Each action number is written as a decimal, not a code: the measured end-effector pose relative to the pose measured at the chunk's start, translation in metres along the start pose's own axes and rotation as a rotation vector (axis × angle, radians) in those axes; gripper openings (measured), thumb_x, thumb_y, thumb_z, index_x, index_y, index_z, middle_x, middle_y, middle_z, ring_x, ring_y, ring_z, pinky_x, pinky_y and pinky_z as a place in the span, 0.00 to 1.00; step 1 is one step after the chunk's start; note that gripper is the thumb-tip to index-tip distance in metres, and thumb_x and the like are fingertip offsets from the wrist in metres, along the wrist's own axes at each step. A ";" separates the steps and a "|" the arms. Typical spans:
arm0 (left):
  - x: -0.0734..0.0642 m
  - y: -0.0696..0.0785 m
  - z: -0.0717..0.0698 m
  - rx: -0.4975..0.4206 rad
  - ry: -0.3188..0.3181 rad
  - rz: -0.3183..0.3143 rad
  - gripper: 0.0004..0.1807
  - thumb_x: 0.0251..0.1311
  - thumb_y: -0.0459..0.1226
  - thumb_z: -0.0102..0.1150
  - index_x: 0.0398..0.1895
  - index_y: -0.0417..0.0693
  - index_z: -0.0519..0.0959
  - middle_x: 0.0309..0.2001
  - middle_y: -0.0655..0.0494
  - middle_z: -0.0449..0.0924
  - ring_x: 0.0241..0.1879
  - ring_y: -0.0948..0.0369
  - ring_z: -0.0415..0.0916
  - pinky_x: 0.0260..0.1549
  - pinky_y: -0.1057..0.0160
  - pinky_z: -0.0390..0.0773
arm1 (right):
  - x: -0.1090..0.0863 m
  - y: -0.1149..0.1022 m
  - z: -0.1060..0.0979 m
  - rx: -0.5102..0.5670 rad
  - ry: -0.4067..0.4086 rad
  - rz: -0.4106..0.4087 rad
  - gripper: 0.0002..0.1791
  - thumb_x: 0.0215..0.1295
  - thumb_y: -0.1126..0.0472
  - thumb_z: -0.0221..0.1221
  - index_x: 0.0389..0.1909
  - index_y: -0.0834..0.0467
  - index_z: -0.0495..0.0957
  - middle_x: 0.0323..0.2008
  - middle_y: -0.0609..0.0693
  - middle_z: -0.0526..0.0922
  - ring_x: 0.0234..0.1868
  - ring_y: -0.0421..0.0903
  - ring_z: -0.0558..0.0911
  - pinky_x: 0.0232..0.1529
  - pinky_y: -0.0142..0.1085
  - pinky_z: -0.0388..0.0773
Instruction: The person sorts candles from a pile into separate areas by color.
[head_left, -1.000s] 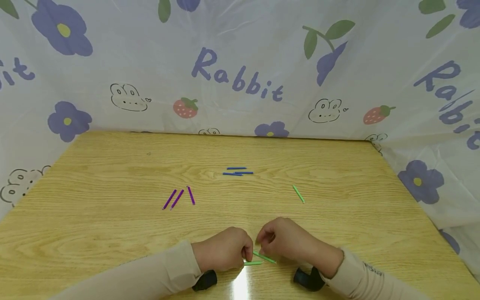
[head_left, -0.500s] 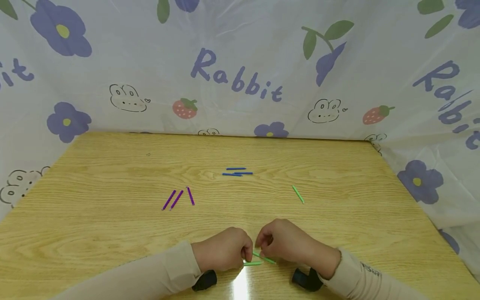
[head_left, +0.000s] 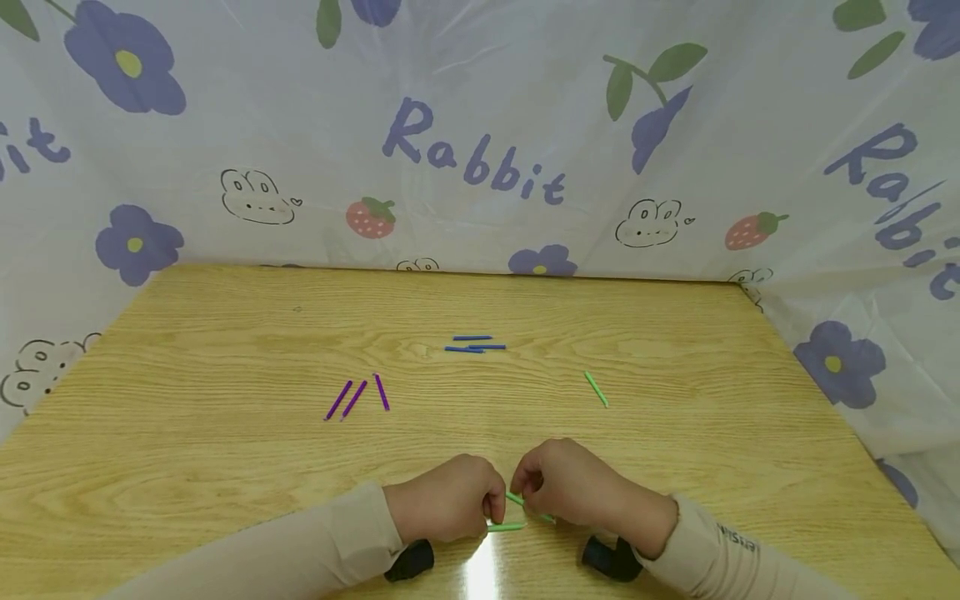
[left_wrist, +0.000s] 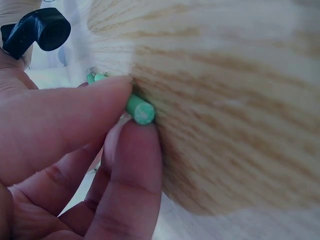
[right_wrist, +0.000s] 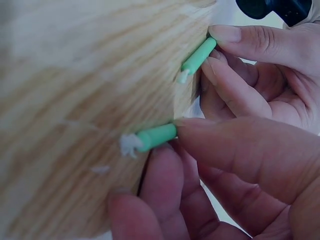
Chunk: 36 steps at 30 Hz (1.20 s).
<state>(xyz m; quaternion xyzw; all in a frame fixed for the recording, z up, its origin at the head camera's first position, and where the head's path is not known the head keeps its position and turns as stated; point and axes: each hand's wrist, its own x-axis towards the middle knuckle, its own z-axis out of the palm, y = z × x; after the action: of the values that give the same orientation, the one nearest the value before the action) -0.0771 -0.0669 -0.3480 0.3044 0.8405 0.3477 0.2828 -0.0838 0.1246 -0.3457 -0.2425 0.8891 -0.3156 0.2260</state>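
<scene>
Two thin green candles lie by my hands at the near side of the wooden table (head_left: 225,467). My left hand (head_left: 450,498) pinches one candle (head_left: 508,527) between thumb and finger; its round flat end (left_wrist: 144,113) faces the left wrist camera. My right hand (head_left: 576,485) pinches the other green candle (head_left: 515,498), which slants under its fingers. In the right wrist view this right candle (right_wrist: 157,136) shows a frayed white wick, and the left hand's candle (right_wrist: 200,56) appears beyond it, apart from it.
A third green candle (head_left: 596,389) lies farther off to the right. Three purple candles (head_left: 354,400) rest at left, and three blue candles (head_left: 486,346) lie farther back. A printed cloth (head_left: 480,225) hangs behind the table. Black cameras (head_left: 411,561) sit at the wrists.
My right hand has shifted slightly toward me and left, its fingers now over the middle of its candle. That candle's left end has risen a little. The left hand stays still.
</scene>
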 end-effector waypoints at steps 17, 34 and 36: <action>0.001 0.000 0.000 0.015 -0.005 -0.016 0.14 0.42 0.15 0.60 0.23 0.42 0.81 0.24 0.60 0.76 0.24 0.70 0.65 0.26 0.71 0.71 | 0.001 -0.002 0.000 -0.015 -0.012 0.016 0.09 0.53 0.75 0.60 0.31 0.60 0.84 0.22 0.43 0.77 0.17 0.38 0.67 0.23 0.30 0.65; 0.002 0.002 0.002 0.035 0.016 -0.022 0.15 0.39 0.15 0.60 0.20 0.43 0.80 0.20 0.64 0.72 0.23 0.71 0.64 0.24 0.72 0.70 | 0.000 0.005 -0.006 0.077 0.028 0.034 0.13 0.52 0.74 0.56 0.33 0.59 0.85 0.29 0.46 0.82 0.19 0.39 0.67 0.21 0.29 0.63; 0.001 0.002 0.002 0.037 0.017 -0.020 0.15 0.39 0.15 0.60 0.20 0.43 0.80 0.20 0.63 0.72 0.23 0.71 0.64 0.24 0.72 0.70 | -0.001 0.006 -0.007 0.070 0.041 0.025 0.13 0.52 0.74 0.56 0.34 0.59 0.85 0.29 0.46 0.83 0.21 0.39 0.69 0.23 0.29 0.65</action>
<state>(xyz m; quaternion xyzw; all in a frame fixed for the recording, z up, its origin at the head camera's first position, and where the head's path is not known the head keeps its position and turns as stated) -0.0762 -0.0641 -0.3477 0.2983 0.8521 0.3318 0.2735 -0.0890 0.1325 -0.3447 -0.2167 0.8849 -0.3485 0.2203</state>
